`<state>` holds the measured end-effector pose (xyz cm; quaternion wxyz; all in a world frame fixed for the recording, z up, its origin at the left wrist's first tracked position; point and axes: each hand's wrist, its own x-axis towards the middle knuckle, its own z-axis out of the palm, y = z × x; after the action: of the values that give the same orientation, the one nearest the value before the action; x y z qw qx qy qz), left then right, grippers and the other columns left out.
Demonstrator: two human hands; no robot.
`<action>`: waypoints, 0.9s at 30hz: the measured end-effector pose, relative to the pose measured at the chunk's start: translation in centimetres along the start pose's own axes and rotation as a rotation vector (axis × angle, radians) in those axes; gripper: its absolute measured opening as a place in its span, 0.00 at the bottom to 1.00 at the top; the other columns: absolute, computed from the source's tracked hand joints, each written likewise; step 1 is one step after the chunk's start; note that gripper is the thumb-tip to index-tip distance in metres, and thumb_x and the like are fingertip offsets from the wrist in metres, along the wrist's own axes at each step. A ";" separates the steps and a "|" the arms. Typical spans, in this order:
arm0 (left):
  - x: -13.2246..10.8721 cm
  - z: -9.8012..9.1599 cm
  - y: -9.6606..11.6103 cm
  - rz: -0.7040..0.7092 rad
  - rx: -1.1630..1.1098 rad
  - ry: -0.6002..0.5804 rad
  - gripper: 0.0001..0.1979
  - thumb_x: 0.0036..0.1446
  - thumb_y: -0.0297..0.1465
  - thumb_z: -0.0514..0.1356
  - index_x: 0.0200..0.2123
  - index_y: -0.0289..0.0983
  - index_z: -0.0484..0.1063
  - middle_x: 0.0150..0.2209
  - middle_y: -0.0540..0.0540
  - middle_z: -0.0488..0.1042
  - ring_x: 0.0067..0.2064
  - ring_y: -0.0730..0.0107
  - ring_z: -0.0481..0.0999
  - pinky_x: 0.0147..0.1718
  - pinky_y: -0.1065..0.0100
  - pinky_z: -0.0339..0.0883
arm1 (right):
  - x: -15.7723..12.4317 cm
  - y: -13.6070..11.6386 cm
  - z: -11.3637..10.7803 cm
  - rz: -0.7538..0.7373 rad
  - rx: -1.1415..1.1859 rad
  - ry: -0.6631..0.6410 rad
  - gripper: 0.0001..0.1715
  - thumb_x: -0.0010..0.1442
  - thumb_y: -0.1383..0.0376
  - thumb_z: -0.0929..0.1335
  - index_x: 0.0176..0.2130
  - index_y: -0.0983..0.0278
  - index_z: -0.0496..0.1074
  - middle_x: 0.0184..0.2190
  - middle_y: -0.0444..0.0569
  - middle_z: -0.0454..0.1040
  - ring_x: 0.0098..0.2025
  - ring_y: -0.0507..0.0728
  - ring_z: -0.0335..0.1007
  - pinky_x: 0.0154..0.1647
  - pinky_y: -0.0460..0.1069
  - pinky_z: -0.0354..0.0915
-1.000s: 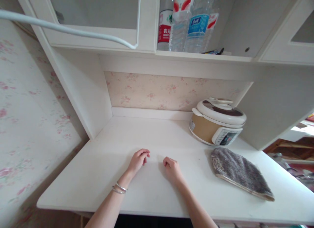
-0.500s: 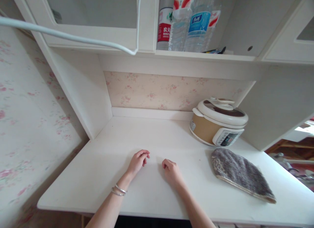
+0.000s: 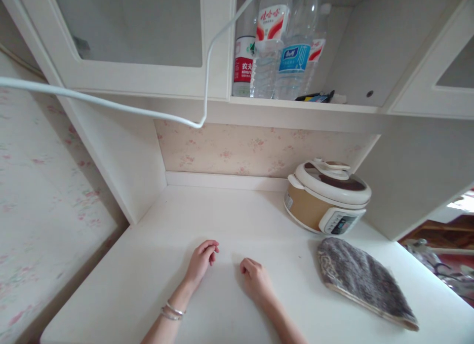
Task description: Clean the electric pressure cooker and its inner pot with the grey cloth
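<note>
My left hand rests on the white tabletop with its fingers loosely curled and nothing in them. Two silver bangles circle that wrist. A short gap to the right, my right hand lies on the same surface, closed into a loose fist with nothing showing in it. Nearest to the right hand is a grey furry cloth piece with a beige edge, lying flat and untouched. Behind it stands a gold and white electric cooker, lid on, its control panel facing front.
Above the table, an open cabinet shelf holds several plastic bottles and small dark items. A white cable-like rod crosses the upper left, close to the camera. Flowered wallpaper covers the left wall.
The camera view has tilted upward, so everything sits lower in the picture and more of the bottles shows. Both hands keep the same pose on the table.
</note>
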<state>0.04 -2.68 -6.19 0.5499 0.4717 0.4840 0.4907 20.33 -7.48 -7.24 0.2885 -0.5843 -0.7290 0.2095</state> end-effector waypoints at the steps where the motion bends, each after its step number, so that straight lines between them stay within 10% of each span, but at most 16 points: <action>1: 0.0 0.0 0.0 -0.001 0.009 0.000 0.14 0.50 0.38 0.57 0.36 0.35 0.73 0.29 0.48 0.73 0.24 0.76 0.66 0.20 0.74 0.57 | 0.0 0.0 -0.1 0.001 -0.001 -0.002 0.16 0.45 0.79 0.56 0.26 0.62 0.65 0.24 0.42 0.68 0.27 0.49 0.61 0.30 0.41 0.50; 27: 0.4 0.4 0.3 -0.062 0.060 -0.022 0.14 0.50 0.39 0.57 0.35 0.36 0.73 0.29 0.49 0.72 0.23 0.76 0.65 0.19 0.74 0.57 | 0.3 0.0 -0.2 -0.014 0.029 -0.010 0.18 0.47 0.80 0.56 0.26 0.62 0.66 0.25 0.42 0.68 0.28 0.49 0.61 0.30 0.42 0.50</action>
<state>0.43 -2.27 -5.93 0.5560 0.4781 0.5066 0.4534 20.37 -7.16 -7.01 0.2949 -0.5739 -0.7314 0.2207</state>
